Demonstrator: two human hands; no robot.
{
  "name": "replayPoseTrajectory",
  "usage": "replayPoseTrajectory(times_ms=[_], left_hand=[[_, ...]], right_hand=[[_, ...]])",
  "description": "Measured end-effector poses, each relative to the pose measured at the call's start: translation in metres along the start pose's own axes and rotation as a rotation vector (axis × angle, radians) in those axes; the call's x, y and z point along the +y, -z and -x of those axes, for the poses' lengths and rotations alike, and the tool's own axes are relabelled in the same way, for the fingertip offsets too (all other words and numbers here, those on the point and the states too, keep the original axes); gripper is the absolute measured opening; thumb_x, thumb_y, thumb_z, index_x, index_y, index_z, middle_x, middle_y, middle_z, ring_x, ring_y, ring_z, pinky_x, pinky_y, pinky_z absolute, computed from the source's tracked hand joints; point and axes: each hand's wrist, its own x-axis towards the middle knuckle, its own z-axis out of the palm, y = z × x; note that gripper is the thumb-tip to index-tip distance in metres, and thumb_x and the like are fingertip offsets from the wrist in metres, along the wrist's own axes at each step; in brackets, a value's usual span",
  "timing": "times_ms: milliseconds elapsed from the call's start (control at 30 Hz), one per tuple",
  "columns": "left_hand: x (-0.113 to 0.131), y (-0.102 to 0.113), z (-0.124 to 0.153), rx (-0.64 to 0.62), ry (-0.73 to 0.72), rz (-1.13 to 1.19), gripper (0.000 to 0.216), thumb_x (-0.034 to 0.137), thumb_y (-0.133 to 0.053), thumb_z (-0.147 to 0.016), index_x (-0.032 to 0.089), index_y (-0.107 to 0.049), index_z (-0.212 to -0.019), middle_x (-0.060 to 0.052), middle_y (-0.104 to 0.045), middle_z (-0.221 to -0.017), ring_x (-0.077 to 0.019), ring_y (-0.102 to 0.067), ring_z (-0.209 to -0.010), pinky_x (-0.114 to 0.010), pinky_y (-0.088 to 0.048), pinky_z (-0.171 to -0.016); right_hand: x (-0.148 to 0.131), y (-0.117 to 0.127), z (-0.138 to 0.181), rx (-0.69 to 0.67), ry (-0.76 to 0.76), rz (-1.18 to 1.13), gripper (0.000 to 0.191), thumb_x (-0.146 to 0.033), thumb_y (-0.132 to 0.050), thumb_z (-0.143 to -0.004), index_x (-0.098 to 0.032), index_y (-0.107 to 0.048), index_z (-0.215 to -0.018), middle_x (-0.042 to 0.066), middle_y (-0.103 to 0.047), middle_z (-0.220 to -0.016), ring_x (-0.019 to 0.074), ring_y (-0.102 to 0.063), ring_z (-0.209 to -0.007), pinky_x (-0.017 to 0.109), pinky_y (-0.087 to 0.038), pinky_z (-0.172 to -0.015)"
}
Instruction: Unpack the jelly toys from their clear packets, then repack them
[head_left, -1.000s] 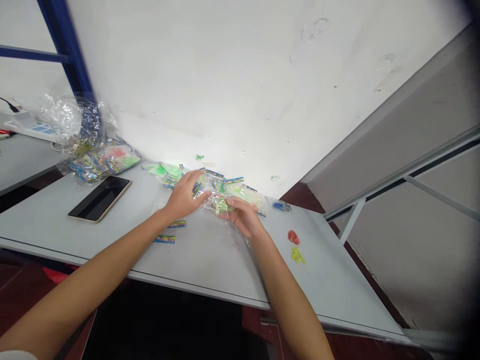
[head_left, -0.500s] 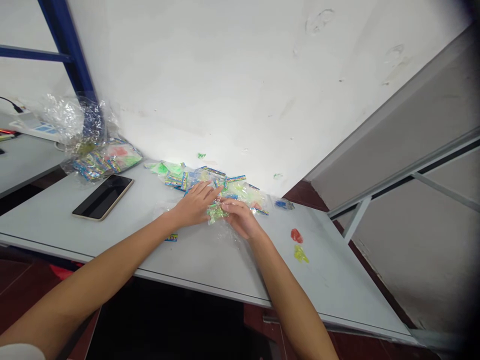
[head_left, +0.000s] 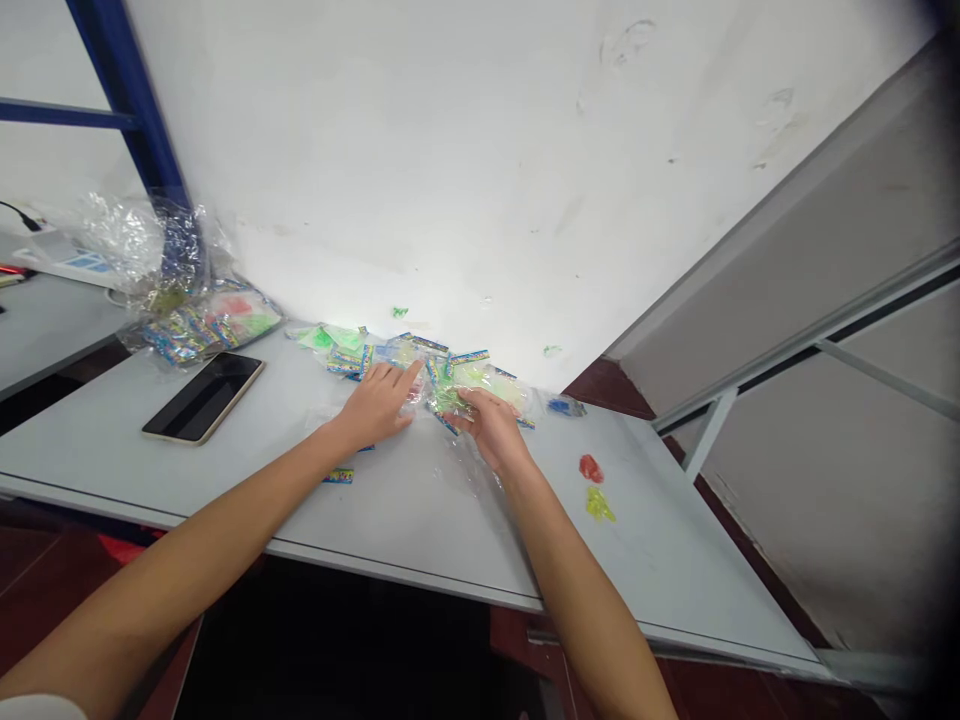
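grey tabletop (head_left: 645, 590), phone (head_left: 202, 398) off to the left: right hand (head_left: 491, 430) clamped on a green packet (head_left: 450, 400), left hand (head_left: 373, 408) open beside it.

Clear cellophane packet (head_left: 450, 402) of pale green translucent pieces, crumpled, lying under the curled fingers of the right hand (head_left: 489, 432); blue-and-yellow printed header strip along its lower edge. Loose clear film (head_left: 474, 482) trails out below that grip. Left hand (head_left: 373, 408) just beside it, fingertips on a neighbouring packet (head_left: 405, 352). Similar packets (head_left: 484, 378) overlap in a loose row just beyond both hands.
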Motion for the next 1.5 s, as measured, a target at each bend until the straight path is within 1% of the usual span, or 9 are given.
replayPoseTrajectory(times_ms=[367, 533, 800, 933, 1033, 1167, 1267, 1367, 1500], left_hand=[[0.007, 0.003, 0.0, -0.006, 0.013, 0.014, 0.075, 0.024, -0.058, -0.078, 0.006, -0.032, -0.146, -0.016, -0.06, -0.109, -0.0319, -0.049, -0.106, -0.043, -0.036, -0.099], [0.011, 0.004, 0.001, -0.012, -0.04, 0.054, 0.074, 0.021, -0.056, -0.077, 0.008, -0.032, -0.146, -0.014, -0.06, -0.107, -0.0306, -0.049, -0.103, -0.042, -0.037, -0.096], [0.008, 0.004, 0.0, 0.009, 0.029, 0.036, 0.075, 0.021, -0.054, -0.078, 0.007, -0.03, -0.148, -0.015, -0.06, -0.108, -0.0314, -0.049, -0.103, -0.043, -0.037, -0.095], [0.01, 0.003, 0.001, 0.011, -0.005, 0.042, 0.077, 0.021, -0.052, -0.079, 0.007, -0.026, -0.15, -0.014, -0.06, -0.107, -0.0309, -0.049, -0.102, -0.043, -0.037, -0.095], [0.013, 0.003, 0.002, -0.014, -0.084, 0.06, 0.077, 0.018, -0.052, -0.078, 0.008, -0.026, -0.15, -0.014, -0.059, -0.108, -0.0301, -0.048, -0.103, -0.042, -0.036, -0.095], [0.017, 0.002, 0.003, -0.064, -0.125, 0.083, 0.081, 0.015, -0.053, -0.075, 0.009, -0.023, -0.15, -0.016, -0.058, -0.115, -0.0309, -0.049, -0.105, -0.043, -0.037, -0.095], [0.02, 0.004, 0.004, -0.095, -0.127, 0.125, 0.082, 0.019, -0.055, -0.075, 0.01, -0.023, -0.149, -0.017, -0.055, -0.12, -0.0315, -0.048, -0.108, -0.043, -0.038, -0.093], [0.022, 0.007, 0.003, -0.1, -0.127, 0.152, 0.079, 0.02, -0.055, -0.077, 0.01, -0.024, -0.149, -0.017, -0.054, -0.119, -0.0308, -0.049, -0.107, -0.042, -0.039, -0.093], [0.023, 0.008, 0.003, -0.097, -0.124, 0.149, 0.076, 0.017, -0.051, -0.078, 0.008, -0.026, -0.149, -0.017, -0.054, -0.116, -0.0312, -0.051, -0.107, -0.043, -0.041, -0.092]], right_hand=[[0.005, -0.003, 0.002, 0.003, -0.062, 0.15, 0.02, -0.038, -0.078, -0.066, -0.019, -0.073, -0.069, 0.009, -0.066, -0.107, 0.0249, -0.055, -0.112, 0.035, -0.055, -0.085], [0.006, -0.005, 0.003, -0.021, -0.081, 0.223, 0.02, -0.039, -0.075, -0.067, -0.019, -0.073, -0.068, 0.009, -0.068, -0.116, 0.0251, -0.055, -0.115, 0.034, -0.051, -0.087], [0.001, -0.003, 0.003, 0.017, -0.056, 0.298, 0.018, -0.038, -0.072, -0.067, -0.02, -0.072, -0.066, 0.008, -0.065, -0.126, 0.0272, -0.056, -0.117, 0.035, -0.048, -0.087], [0.004, -0.004, 0.003, 0.031, -0.078, 0.316, 0.02, -0.039, -0.071, -0.067, -0.02, -0.067, -0.061, 0.008, -0.067, -0.124, 0.0257, -0.057, -0.117, 0.035, -0.049, -0.088], [0.009, -0.004, 0.002, 0.022, -0.019, 0.385, 0.024, -0.041, -0.07, -0.068, -0.02, -0.064, -0.059, 0.007, -0.069, -0.117, 0.0261, -0.058, -0.114, 0.035, -0.049, -0.086], [0.012, -0.004, 0.002, 0.0, 0.069, 0.481, 0.028, -0.047, -0.069, -0.07, -0.02, -0.069, -0.064, 0.007, -0.073, -0.103, 0.0284, -0.059, -0.113, 0.036, -0.047, -0.086], [0.01, -0.005, 0.005, -0.06, 0.097, 0.479, 0.031, -0.051, -0.068, -0.073, -0.021, -0.074, -0.073, 0.006, -0.073, -0.104, 0.0275, -0.059, -0.111, 0.035, -0.044, -0.089], [0.008, -0.008, 0.008, -0.092, 0.084, 0.455, 0.033, -0.052, -0.068, -0.074, -0.022, -0.077, -0.085, 0.003, -0.073, -0.099, 0.0238, -0.06, -0.099, 0.034, -0.042, -0.087], [0.009, -0.013, 0.01, -0.134, 0.012, 0.426, 0.033, -0.052, -0.067, -0.074, -0.022, -0.077, -0.084, 0.0, -0.07, -0.081, 0.0177, -0.056, -0.079, 0.031, -0.041, -0.076]])
